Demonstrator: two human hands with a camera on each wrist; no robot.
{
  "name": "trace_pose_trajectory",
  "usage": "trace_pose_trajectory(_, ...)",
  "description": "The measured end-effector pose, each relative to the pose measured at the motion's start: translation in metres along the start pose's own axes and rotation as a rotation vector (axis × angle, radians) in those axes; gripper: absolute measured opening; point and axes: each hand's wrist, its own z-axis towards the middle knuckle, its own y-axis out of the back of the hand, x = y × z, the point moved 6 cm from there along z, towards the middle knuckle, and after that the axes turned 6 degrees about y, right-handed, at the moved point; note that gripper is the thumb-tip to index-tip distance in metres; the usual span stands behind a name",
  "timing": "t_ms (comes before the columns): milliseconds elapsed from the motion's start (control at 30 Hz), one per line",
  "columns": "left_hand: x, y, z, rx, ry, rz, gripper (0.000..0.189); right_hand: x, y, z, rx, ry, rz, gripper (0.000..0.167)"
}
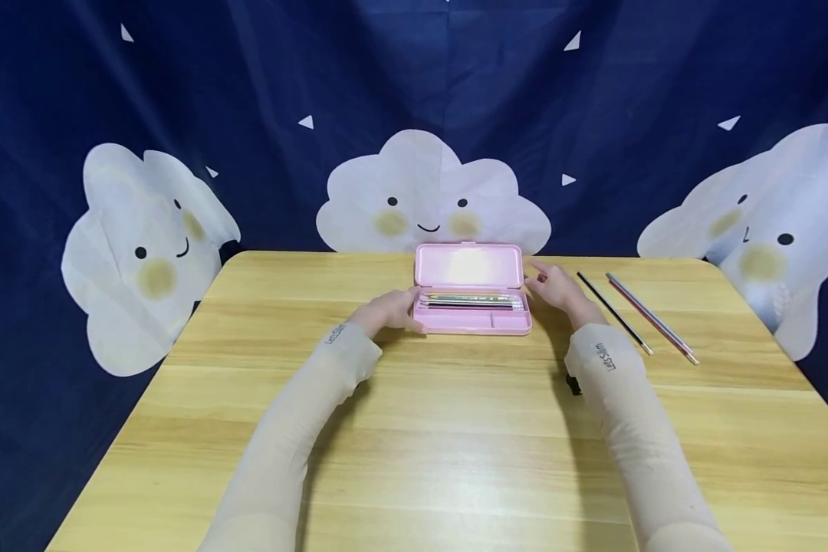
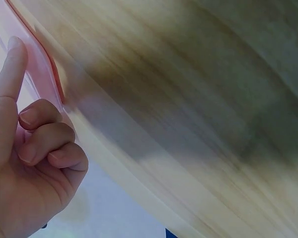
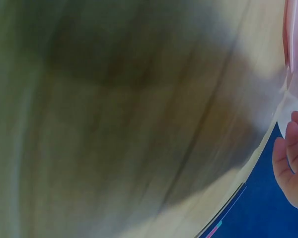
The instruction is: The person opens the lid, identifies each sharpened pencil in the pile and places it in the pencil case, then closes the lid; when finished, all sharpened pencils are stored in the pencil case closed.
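A pink pencil case [image 1: 471,320] lies near the table's far edge, its lid [image 1: 448,267] raised at the back. Several pencils [image 1: 469,300] lie in its rear compartment. My left hand [image 1: 385,310] is at the case's left end. In the left wrist view its straight thumb [image 2: 15,64] overlaps the pink side, and the other visible fingers bend toward the palm. My right hand [image 1: 555,287] is beside the right end, fingers loosely bent and one reaching toward the lid's hinge corner; in the right wrist view only part of that hand [image 3: 295,153] shows, holding nothing.
Right of my right hand lie a black pencil [image 1: 614,313] and a blue and red pair of pencils [image 1: 652,316], slanting on the wooden table [image 1: 441,429]. A dark blue curtain [image 1: 262,69] with cloud faces hangs behind the table.
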Motion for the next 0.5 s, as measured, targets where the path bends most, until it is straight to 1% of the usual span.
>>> trace_pose_trajectory(100, 0.0007, -0.0012, 0.0003, 0.006, -0.008, -0.022, 0.099, -0.0003, -0.0026, 0.0019, 0.018, 0.011, 0.012, 0.059)
trace_pose_trajectory(267, 0.0015, -0.0019, 0.0004, -0.001, -0.017, -0.030, 0.100, 0.0050, -0.0084, 0.0040, 0.061, 0.036, 0.109, 0.055)
trace_pose_trajectory(400, 0.0007, -0.0022, 0.0009, -0.007, -0.030, -0.033, 0.099, 0.0076, -0.0080, 0.0030, 0.043, -0.001, 0.263, 0.051)
trace_pose_trajectory(500, 0.0021, -0.0023, 0.0004, -0.012, -0.029, -0.040, 0.098, 0.0081, -0.0064, 0.0008, 0.016, -0.044, 0.412, 0.055)
